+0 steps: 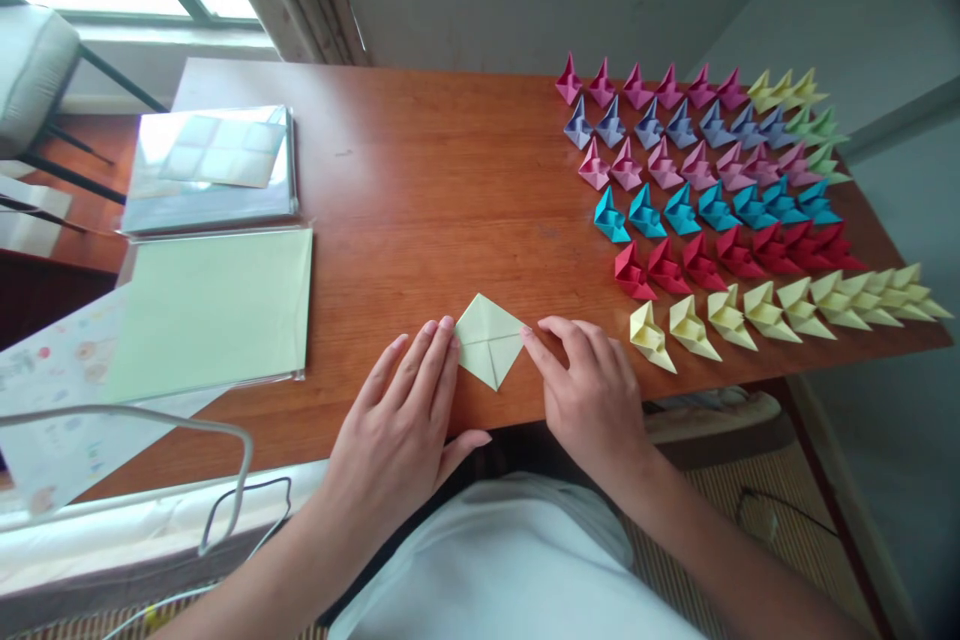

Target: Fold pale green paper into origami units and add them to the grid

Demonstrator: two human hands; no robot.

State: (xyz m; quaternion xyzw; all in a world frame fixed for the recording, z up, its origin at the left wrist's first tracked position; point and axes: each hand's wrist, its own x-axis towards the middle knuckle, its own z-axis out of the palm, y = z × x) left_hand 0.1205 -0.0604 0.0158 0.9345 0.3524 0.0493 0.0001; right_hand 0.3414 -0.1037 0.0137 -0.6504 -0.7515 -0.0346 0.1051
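A pale green-yellow square of origami paper (pixel 491 325) lies flat on the wooden table near its front edge, turned like a diamond, with crossing creases. My left hand (pixel 409 400) rests flat at its left corner, fingers stretched out and the thumb apart. At the right corner, my right hand (pixel 589 385) touches the paper with its index fingertip; the other fingers are bent and the thumb is hidden. Whether that corner is pinched or only pressed I cannot tell.
Rows of folded paper boats in pink, purple, blue, red (pixel 701 263) and yellow (pixel 727 318) cover the table's right side. To the left lie a pack of pale green paper (pixel 214 305), a clear-wrapped pack (pixel 210 205), a printed sheet (pixel 60 370) and a grey cable (pixel 247 460).
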